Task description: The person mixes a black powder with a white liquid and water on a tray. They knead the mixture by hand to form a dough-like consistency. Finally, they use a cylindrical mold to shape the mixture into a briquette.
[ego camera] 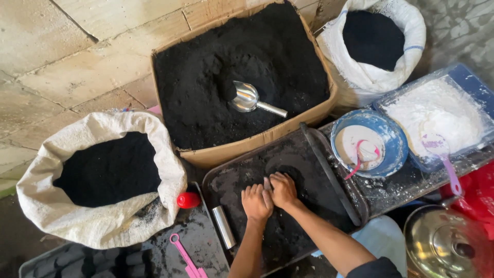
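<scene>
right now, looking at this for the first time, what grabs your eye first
A cardboard box heaped with black powder fills the top centre, with a shiny metal scoop lying in it. Below it, the left hand and right hand press together on a dark tray dusted black. White sacks of the same powder flank the box, and a blue bowl sits to the right.

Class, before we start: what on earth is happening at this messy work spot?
A person presses both hands, left hand and right hand, side by side into black powder on a dark tray. Behind it, a cardboard box of the same powder holds a metal scoop. Two white sacks of black powder stand nearby, and a blue bowl and a tub of white powder sit on the right.
</scene>
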